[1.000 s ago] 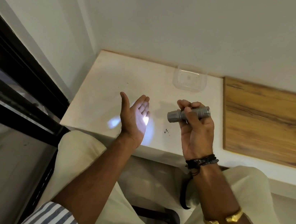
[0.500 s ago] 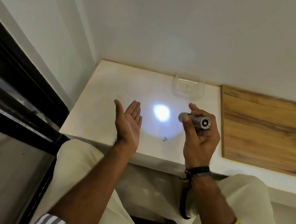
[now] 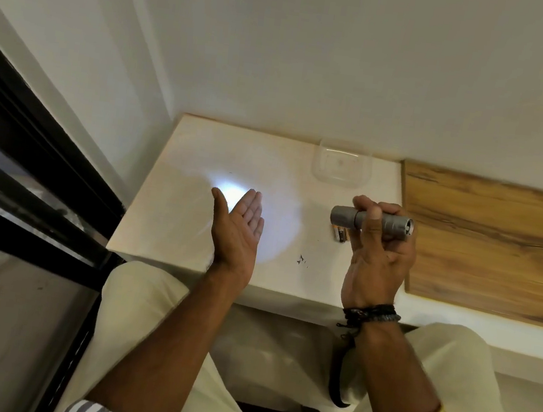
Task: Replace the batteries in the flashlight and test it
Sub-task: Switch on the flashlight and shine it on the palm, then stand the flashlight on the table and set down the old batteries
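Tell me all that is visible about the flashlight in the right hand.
The flashlight is a short grey cylinder that looks like metal, with a wider head at its left end and a tail cap at its right end. The right hand holds it roughly level above the white table, fingers wrapped round its middle. It is switched on: a bright spot falls on the table just beyond the open left hand. Nothing but the hand touches it. A battery lies on the table below its head.

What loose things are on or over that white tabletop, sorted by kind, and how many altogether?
Flashlight, lit, held in the right hand: 1
Loose batteries lying under it: looks like 1, partly hidden
Clear plastic container: 1
Total: 3
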`<state>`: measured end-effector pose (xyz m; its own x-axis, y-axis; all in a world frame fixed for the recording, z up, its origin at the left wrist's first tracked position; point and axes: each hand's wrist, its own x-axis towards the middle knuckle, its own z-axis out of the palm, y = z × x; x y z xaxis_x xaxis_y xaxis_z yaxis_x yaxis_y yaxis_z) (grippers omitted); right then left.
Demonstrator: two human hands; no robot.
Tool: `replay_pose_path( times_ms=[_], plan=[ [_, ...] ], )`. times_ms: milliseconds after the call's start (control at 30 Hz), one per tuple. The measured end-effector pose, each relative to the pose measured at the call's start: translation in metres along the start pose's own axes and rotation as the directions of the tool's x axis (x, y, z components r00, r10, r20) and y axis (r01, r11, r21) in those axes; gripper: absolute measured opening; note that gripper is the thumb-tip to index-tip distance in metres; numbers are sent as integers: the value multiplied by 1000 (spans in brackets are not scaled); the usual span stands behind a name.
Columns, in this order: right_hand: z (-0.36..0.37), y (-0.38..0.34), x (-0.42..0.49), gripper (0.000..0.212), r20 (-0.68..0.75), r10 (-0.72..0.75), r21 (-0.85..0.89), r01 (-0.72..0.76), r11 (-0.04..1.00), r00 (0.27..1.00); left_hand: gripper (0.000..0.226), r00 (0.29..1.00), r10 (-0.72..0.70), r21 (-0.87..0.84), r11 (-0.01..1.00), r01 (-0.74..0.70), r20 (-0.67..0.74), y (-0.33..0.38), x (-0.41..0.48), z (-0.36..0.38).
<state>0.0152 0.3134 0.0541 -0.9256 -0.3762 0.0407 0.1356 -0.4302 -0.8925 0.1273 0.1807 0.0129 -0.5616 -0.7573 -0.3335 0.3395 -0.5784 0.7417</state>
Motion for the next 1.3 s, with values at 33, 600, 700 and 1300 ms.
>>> replay_pose_path(
  times_ms=[33, 600, 700, 1300],
  plan=[
    [0, -1, 3, 9, -2, 54, 59, -54, 997, 999, 91, 1000, -14, -17, 1000, 14, 5, 0, 0, 1],
    [3, 7, 2, 28, 232, 408, 549, -465, 694, 883, 98, 969, -175, -28, 983, 183, 177, -11, -12, 12],
    [3, 11, 3, 26, 232, 403, 548, -461, 698, 885, 98, 971, -169, -26, 984, 176, 170, -12, -12, 12],
    [34, 58, 37, 44, 141, 365, -368, -294, 882, 920, 31, 969, 213, 707, 666, -237, 124, 4, 38, 15]
  ],
)
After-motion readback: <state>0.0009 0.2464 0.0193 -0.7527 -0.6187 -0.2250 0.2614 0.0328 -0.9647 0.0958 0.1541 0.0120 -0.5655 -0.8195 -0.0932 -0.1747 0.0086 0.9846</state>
